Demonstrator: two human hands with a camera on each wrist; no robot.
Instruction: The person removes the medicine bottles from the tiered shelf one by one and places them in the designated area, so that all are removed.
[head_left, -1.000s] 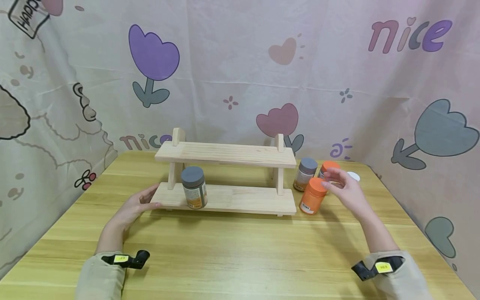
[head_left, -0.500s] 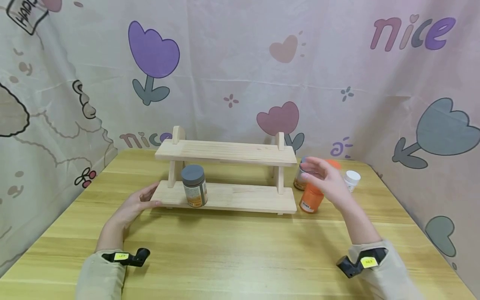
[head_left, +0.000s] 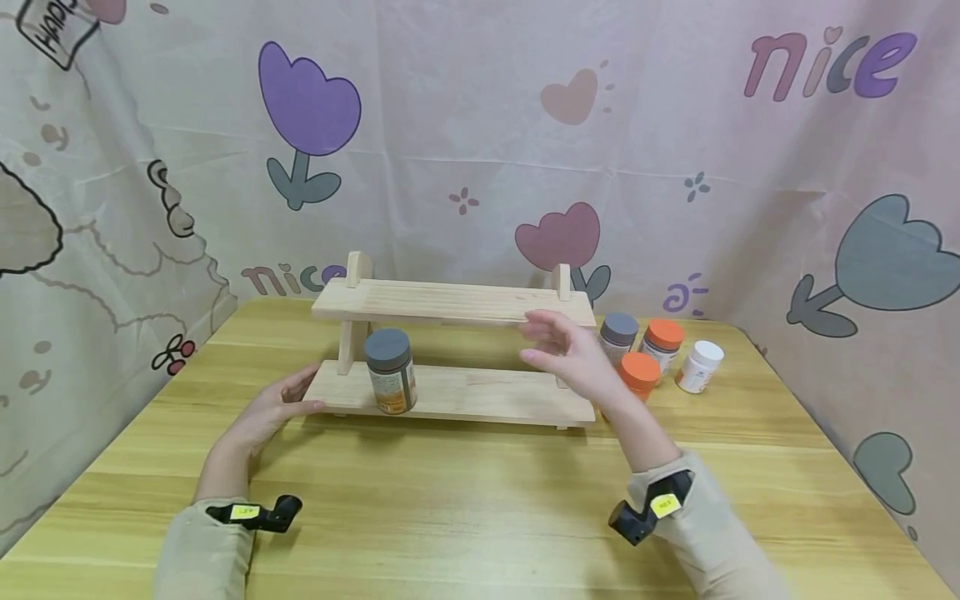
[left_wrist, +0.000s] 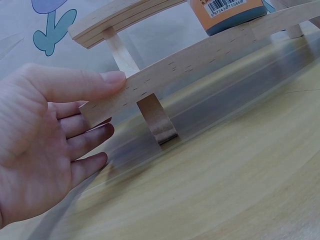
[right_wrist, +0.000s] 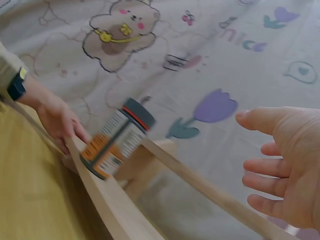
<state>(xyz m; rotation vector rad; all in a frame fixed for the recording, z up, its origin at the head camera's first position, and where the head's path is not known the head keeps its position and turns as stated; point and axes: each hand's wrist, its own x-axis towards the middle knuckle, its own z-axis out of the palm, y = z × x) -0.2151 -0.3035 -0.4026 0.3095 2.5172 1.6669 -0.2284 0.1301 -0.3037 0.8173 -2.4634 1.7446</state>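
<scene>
A two-tier wooden shelf (head_left: 465, 393) stands on the table. Its lower board's left end is gripped by my left hand (head_left: 258, 417); in the left wrist view the thumb (left_wrist: 100, 85) lies along the board's edge, the other fingers behind and below. On the lower board, toward the left, stands a jar (head_left: 392, 373) with a dark grey lid and an orange-and-white label. My right hand (head_left: 573, 354) hovers before the shelf's right side, fingers apart and holding nothing, as the right wrist view shows. It covers part of the right upright.
Right of the shelf stand a grey-lidded jar (head_left: 618, 329), a jar with an orange lid (head_left: 663, 335), an orange jar (head_left: 640, 371) partly behind my right forearm, and a small white bottle (head_left: 700, 367). A printed curtain (head_left: 450, 125) hangs behind the table.
My right hand has moved left, away from the containers on the right to the front of the shelf. My left hand has stayed on the shelf's end.
</scene>
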